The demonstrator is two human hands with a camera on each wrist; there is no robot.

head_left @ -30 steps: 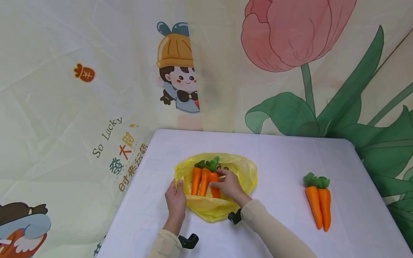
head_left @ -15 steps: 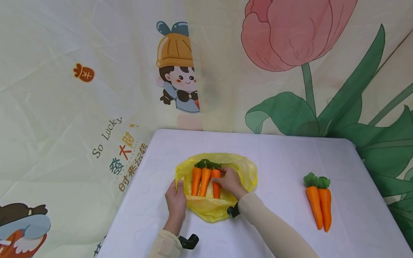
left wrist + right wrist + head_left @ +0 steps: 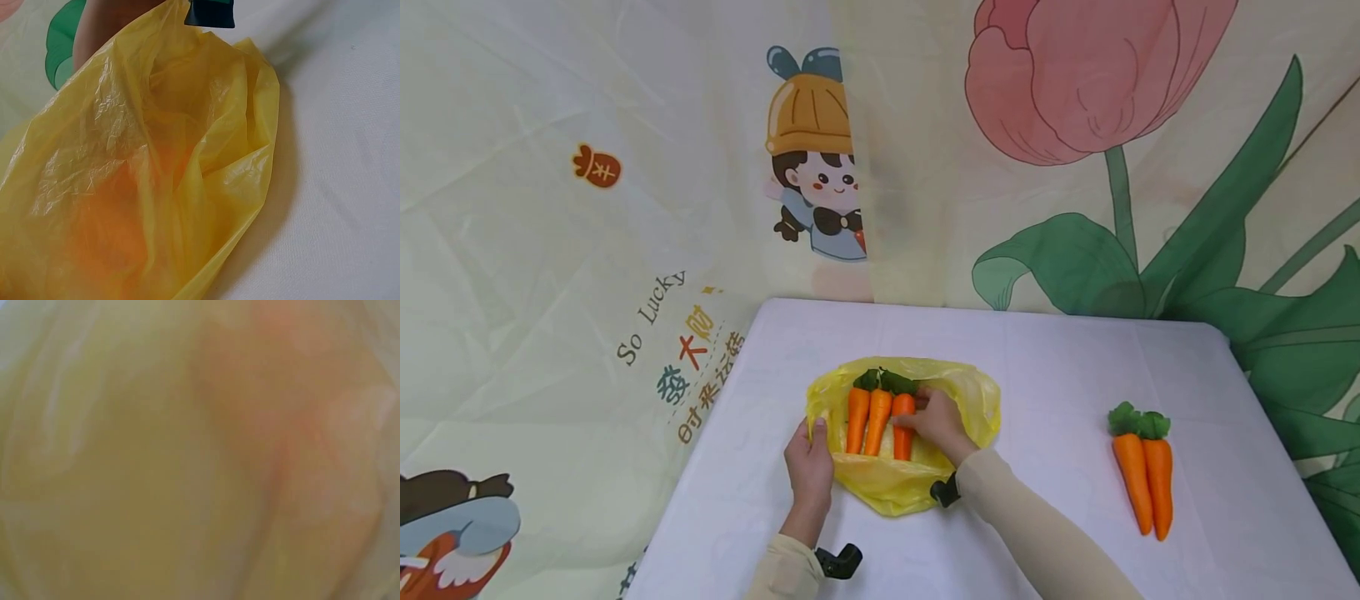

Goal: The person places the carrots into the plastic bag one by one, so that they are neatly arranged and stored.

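Note:
A yellow plastic bag [image 3: 895, 492] lies spread on the table, its mouth facing up. Inside it are a left carrot [image 3: 857, 421], a middle carrot [image 3: 877, 423] and a right carrot [image 3: 903, 446], green tops pointing away. My left hand [image 3: 810, 467] grips the bag's left rim between thumb and fingers. Reaching into the mouth, my right hand [image 3: 942, 425] holds the right carrot near its top; its fingertips are partly hidden. In the left wrist view, orange shows through the bag [image 3: 231, 181]. Blurred yellow bag plastic [image 3: 125, 487] fills the right wrist view.
Two more carrots [image 3: 1142, 483] with green tops lie side by side on the white tablecloth [image 3: 1037, 375], right of the bag. A printed cloth [image 3: 910, 208] with a tulip and cartoon figures hangs behind the table.
The right carrot has come down flatter in the bag and shifted slightly right, leaving a gap beside the middle one. My right hand moved with it. My left hand stays at the rim.

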